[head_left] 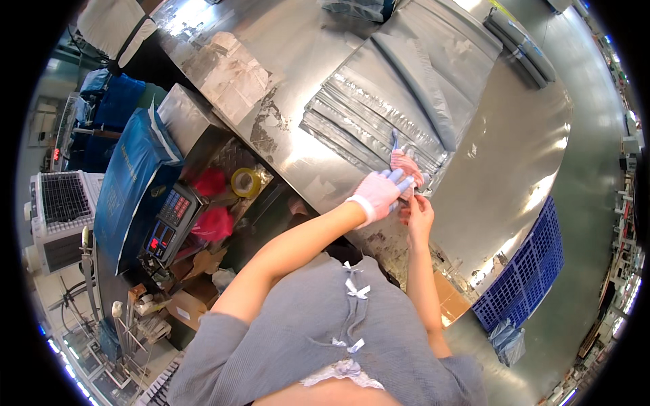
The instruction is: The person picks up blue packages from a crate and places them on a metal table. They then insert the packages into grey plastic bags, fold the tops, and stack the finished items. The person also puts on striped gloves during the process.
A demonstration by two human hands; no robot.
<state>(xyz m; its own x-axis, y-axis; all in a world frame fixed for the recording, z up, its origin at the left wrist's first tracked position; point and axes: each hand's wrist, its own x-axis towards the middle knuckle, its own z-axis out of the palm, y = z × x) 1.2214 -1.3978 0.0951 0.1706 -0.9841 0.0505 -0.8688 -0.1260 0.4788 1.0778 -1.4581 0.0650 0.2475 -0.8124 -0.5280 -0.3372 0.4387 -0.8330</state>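
Note:
My left hand (380, 193), in a pink glove with bluish-grey fingertips, is at the near edge of the metal table (521, 145). Its fingers close on a second glove (406, 164), pink and crumpled, with one bluish finger sticking up. My right hand (420, 215) is bare and pinches the lower end of that glove, close beside the left fingertips. Just beyond both hands lies a stack of silver-grey plastic bags (379, 115), fanned in overlapping layers. Part of the loose glove is hidden behind my left fingers.
To the left are a digital scale (169, 223), a roll of yellow tape (245, 183) and a blue bag (132, 183). Grey rolls (520, 51) rest at the table's far right. A blue plastic crate (525, 271) and a cardboard box (448, 298) stand by the right edge.

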